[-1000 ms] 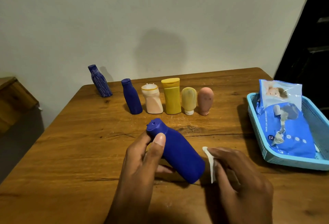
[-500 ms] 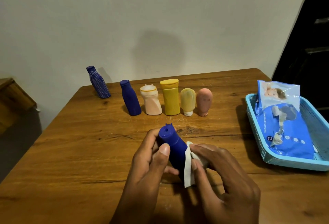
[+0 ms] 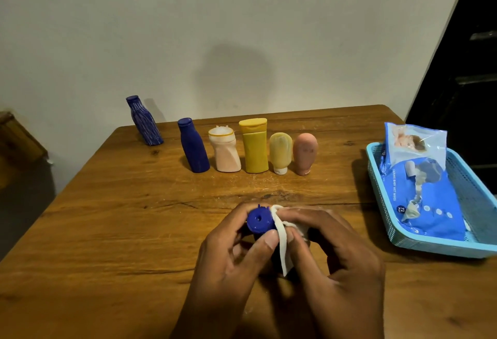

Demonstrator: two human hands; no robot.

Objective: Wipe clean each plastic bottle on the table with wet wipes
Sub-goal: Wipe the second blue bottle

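My left hand (image 3: 228, 255) grips a dark blue plastic bottle (image 3: 258, 222) near the table's front, its cap end pointing at the camera. Most of its body is hidden by both hands. My right hand (image 3: 333, 252) holds a white wet wipe (image 3: 282, 241) wrapped against the bottle's right side. Farther back stands a row of bottles: a striped blue one (image 3: 144, 121), a plain blue one (image 3: 193, 146), a peach one (image 3: 226, 153), a yellow one (image 3: 254, 145), a pale yellow tube (image 3: 280, 153) and a pink tube (image 3: 304, 153).
A light blue plastic basket (image 3: 435, 247) sits at the table's right edge with a blue pack of wet wipes (image 3: 422, 190) inside. The wooden table (image 3: 121, 217) ends at a pale wall behind. A wooden piece of furniture (image 3: 16, 145) stands at far left.
The bottle has tipped up so its cap faces the camera. My right hand brought the wipe from beside the bottle onto it and wrapped it around the right side.
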